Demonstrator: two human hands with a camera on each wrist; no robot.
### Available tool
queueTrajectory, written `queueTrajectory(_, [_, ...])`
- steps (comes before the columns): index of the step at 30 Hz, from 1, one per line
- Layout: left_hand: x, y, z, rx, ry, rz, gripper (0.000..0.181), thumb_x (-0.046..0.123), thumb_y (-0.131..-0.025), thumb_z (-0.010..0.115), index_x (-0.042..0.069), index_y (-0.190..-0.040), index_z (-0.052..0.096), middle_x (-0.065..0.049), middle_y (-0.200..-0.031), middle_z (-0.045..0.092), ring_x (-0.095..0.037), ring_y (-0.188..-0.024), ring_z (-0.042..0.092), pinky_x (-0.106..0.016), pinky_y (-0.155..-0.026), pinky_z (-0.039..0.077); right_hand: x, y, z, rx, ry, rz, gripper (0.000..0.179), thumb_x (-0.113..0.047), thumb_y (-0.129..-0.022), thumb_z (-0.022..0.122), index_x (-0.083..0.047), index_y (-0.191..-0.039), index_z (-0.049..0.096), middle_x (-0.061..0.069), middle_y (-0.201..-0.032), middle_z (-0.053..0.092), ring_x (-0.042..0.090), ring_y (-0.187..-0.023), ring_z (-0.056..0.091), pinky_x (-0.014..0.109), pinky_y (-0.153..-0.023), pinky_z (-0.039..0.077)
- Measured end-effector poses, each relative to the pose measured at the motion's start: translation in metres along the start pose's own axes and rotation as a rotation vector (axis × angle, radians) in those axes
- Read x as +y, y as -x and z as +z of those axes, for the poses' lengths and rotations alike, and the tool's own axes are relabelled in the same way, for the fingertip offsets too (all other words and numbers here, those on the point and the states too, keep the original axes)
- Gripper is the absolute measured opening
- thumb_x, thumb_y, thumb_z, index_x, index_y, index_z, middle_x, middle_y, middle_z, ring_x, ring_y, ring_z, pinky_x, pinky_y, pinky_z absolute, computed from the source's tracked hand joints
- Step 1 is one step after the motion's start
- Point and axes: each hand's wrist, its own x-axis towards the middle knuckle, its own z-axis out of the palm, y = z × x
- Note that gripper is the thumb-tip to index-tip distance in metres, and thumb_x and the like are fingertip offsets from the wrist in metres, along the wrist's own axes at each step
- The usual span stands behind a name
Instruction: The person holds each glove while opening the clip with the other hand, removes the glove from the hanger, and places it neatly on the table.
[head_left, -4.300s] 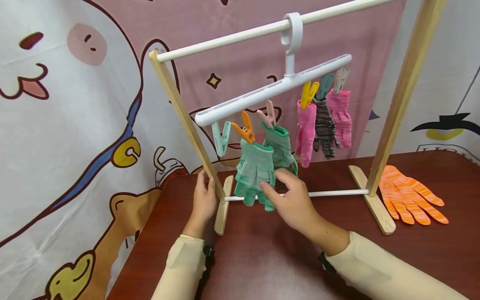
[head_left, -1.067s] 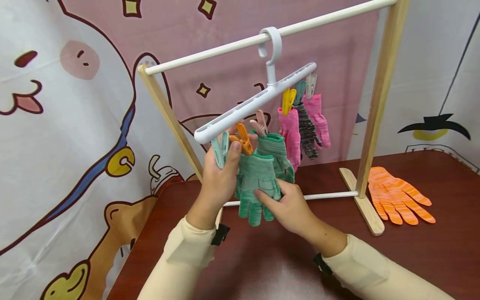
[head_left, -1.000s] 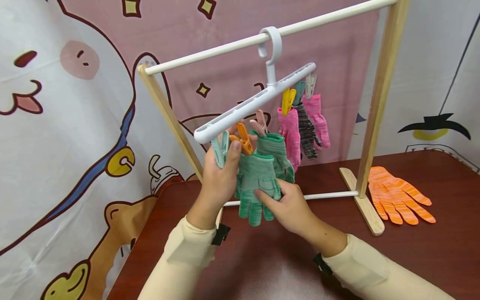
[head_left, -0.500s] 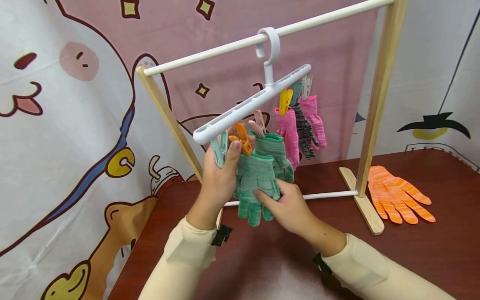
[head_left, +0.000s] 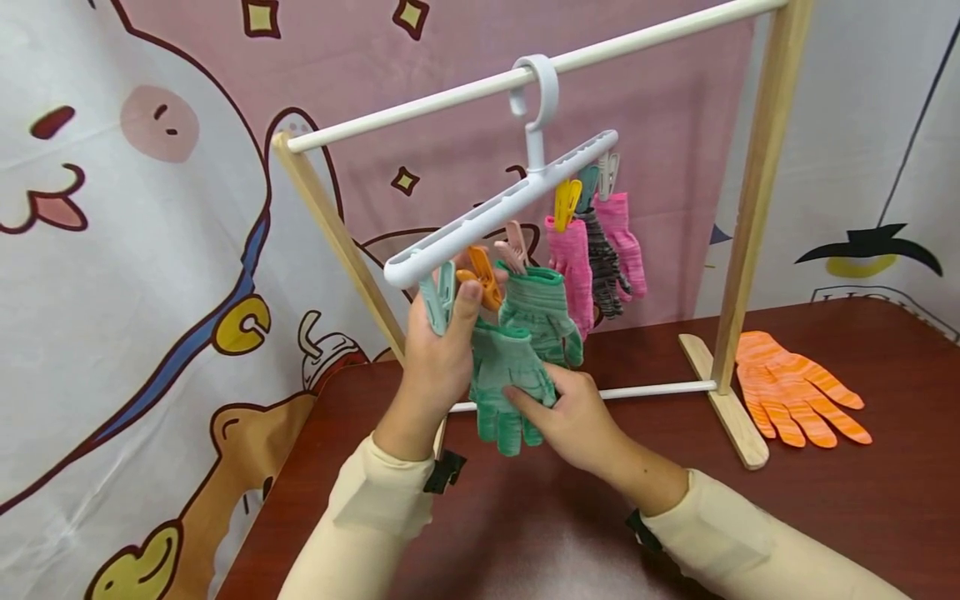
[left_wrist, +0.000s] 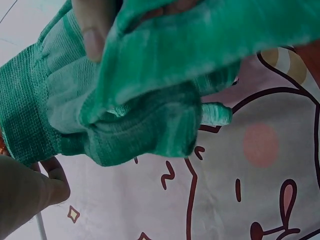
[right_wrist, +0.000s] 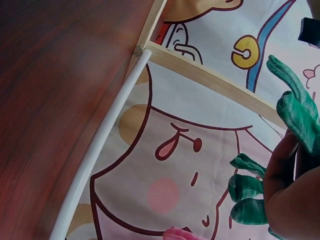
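My left hand [head_left: 437, 367] pinches an orange clothespin [head_left: 486, 282] under the left half of a white hanger [head_left: 487, 223]. A pale teal clothespin [head_left: 437, 302] hangs against that hand's thumb side. With thumb and fingers, my right hand [head_left: 585, 421] grips a green knit glove [head_left: 501, 375] by its palm. This glove's cuff sits just below the orange clothespin, apart from it. Right behind, a second green glove [head_left: 542, 308] hangs from a pink clothespin [head_left: 514, 248]. Green fabric [left_wrist: 150, 65] fills much of the left wrist view; green glove fingers [right_wrist: 247, 190] show in the right wrist view.
Farther right on the hanger hang a pink glove [head_left: 572, 271], a dark striped glove [head_left: 603, 267] and another pink glove [head_left: 624, 242]. The hanger hooks over the rack's white rod [head_left: 435, 108]. An orange glove [head_left: 802, 387] lies on the table beside the rack's right foot [head_left: 723, 408].
The left hand went from the rack's left post to the orange clothespin. Within the last half second, the front green glove came out of that clothespin and dropped slightly in the right hand's grip.
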Motion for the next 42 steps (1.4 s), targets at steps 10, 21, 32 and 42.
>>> queueTrajectory(10, [0.001,0.002,-0.003,0.028,-0.022,-0.011,0.081,0.064,-0.091,0.056,-0.001,-0.139,0.049,-0.024,-0.114,0.066,-0.016,-0.104,0.064,-0.028,-0.097,0.051,0.001,0.001,0.001,0.005,0.011,0.0,0.021,-0.017,-0.091,0.074,-0.009,-0.111,0.073,0.001,-0.1,0.077,0.007,-0.09,0.072,0.028,-0.076,0.06])
queueTrajectory(21, [-0.006,0.011,-0.017,0.05,-0.074,-0.002,0.082,0.062,-0.091,0.06,-0.003,-0.139,0.05,-0.018,-0.125,0.063,-0.018,-0.11,0.064,-0.031,-0.098,0.051,0.008,0.001,0.003,0.019,0.008,0.004,0.019,-0.016,-0.09,0.075,-0.008,-0.108,0.074,0.004,-0.094,0.078,0.007,-0.083,0.071,0.027,-0.073,0.059])
queueTrajectory(32, [-0.037,0.043,-0.051,0.316,-0.322,0.083,0.03,0.006,-0.092,0.054,-0.009,-0.117,0.061,0.0,-0.114,0.063,-0.015,-0.101,0.057,-0.023,-0.08,0.047,0.007,-0.001,0.002,0.01,0.028,0.028,0.02,-0.018,-0.09,0.075,-0.007,-0.107,0.074,0.005,-0.094,0.077,0.007,-0.081,0.07,0.027,-0.072,0.059])
queueTrajectory(42, [-0.078,0.062,-0.073,0.563,-0.496,-0.045,0.041,-0.002,-0.093,0.06,0.002,-0.133,0.054,-0.017,-0.135,0.05,-0.022,-0.127,0.043,-0.037,-0.098,0.035,0.008,0.001,0.001,-0.002,0.016,0.053,0.02,-0.018,-0.09,0.075,-0.006,-0.105,0.073,0.006,-0.09,0.077,0.006,-0.074,0.068,0.026,-0.066,0.058])
